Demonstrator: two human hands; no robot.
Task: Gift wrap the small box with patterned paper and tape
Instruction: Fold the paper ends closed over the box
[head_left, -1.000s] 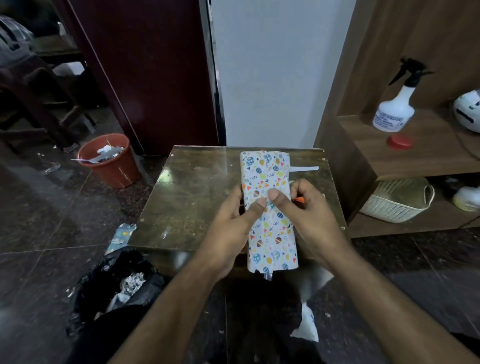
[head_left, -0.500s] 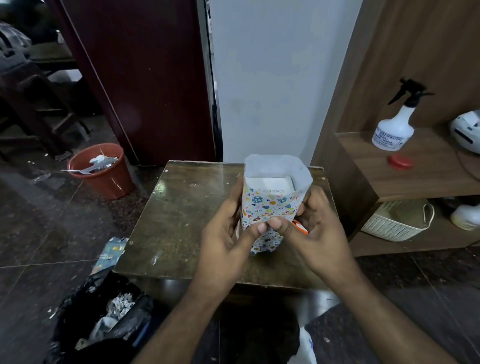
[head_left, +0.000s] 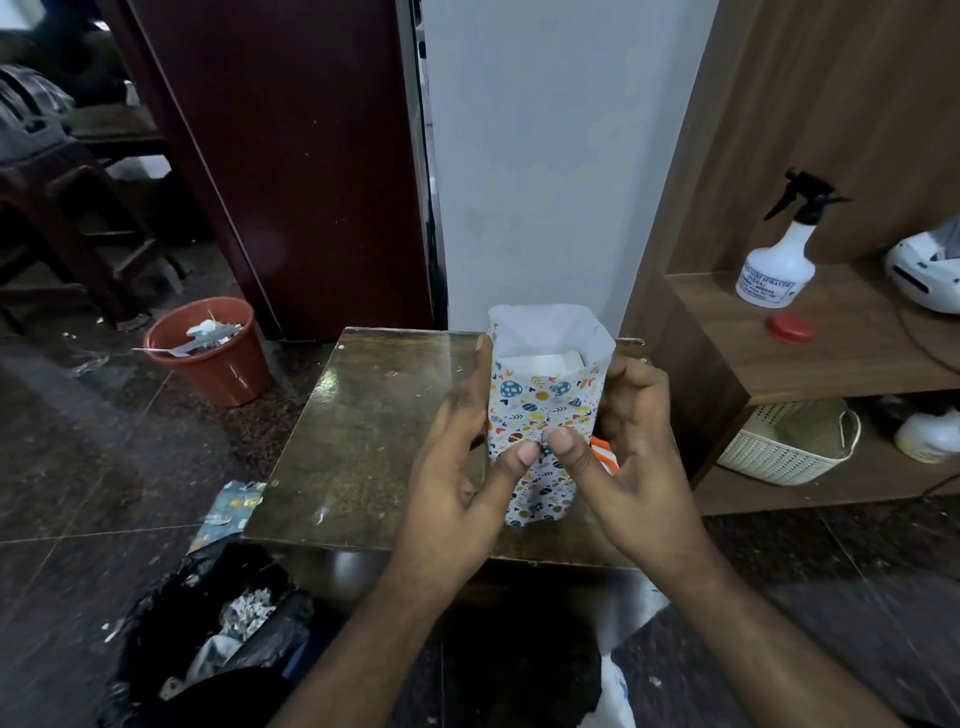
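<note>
A small white box (head_left: 543, 362) stands on end on the brown table (head_left: 363, 441), wrapped round its sides in patterned paper (head_left: 540, 402) whose top end stands up as an unfolded sleeve. My left hand (head_left: 462, 483) grips the wrapped box from the left, thumb pressed on its front. My right hand (head_left: 618, 457) grips it from the right, its thumb meeting the left thumb on the front seam. An orange and white object (head_left: 605, 454) shows between the right hand's fingers; what it is I cannot tell.
A red-brown bin (head_left: 208, 353) with scraps stands on the floor at left. A black rubbish bag (head_left: 208, 623) lies near the table's front left corner. At right a wooden shelf (head_left: 841, 343) carries a spray bottle (head_left: 776, 260) and a red lid (head_left: 789, 328); a white basket (head_left: 789, 447) sits below.
The wrapped box went from lying flat along the table to standing upright, its unfolded end facing up. Both hands stayed on it, thumbs still on the front seam.
</note>
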